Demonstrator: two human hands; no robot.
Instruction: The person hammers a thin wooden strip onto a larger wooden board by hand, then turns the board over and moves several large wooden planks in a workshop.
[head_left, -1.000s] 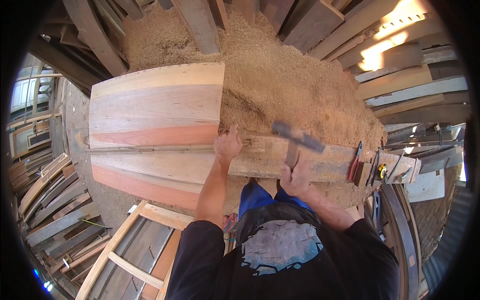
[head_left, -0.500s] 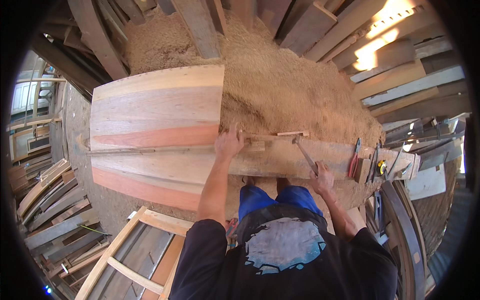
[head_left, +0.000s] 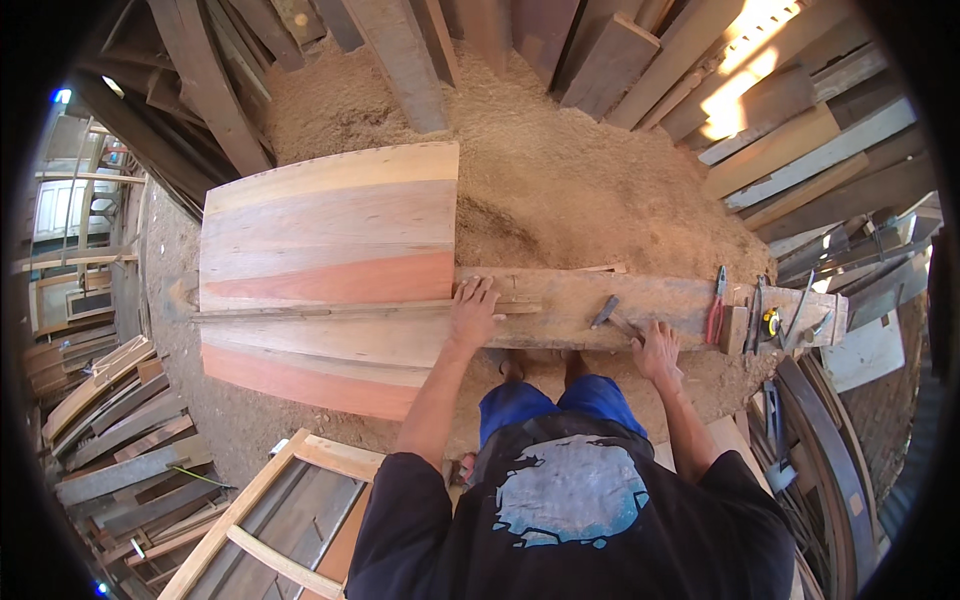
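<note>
A wide panel [head_left: 330, 265] of pale and reddish boards lies on a long bench [head_left: 640, 300] amid sawdust [head_left: 560, 180]. A thin strip [head_left: 330, 312] runs along it toward the left hand [head_left: 472, 312], which presses flat, fingers spread, on the strip's end. The right hand [head_left: 657, 350] grips a hammer [head_left: 612, 316] by its handle, head resting on the bench, just right of the left hand. Red pliers [head_left: 716, 310] lie farther right.

We see the hammer [head_left: 612, 318] lying tilted on the long wooden beam [head_left: 640, 298]; the thin strip [head_left: 350, 312] lies flat along the panel [head_left: 330, 230].
</note>
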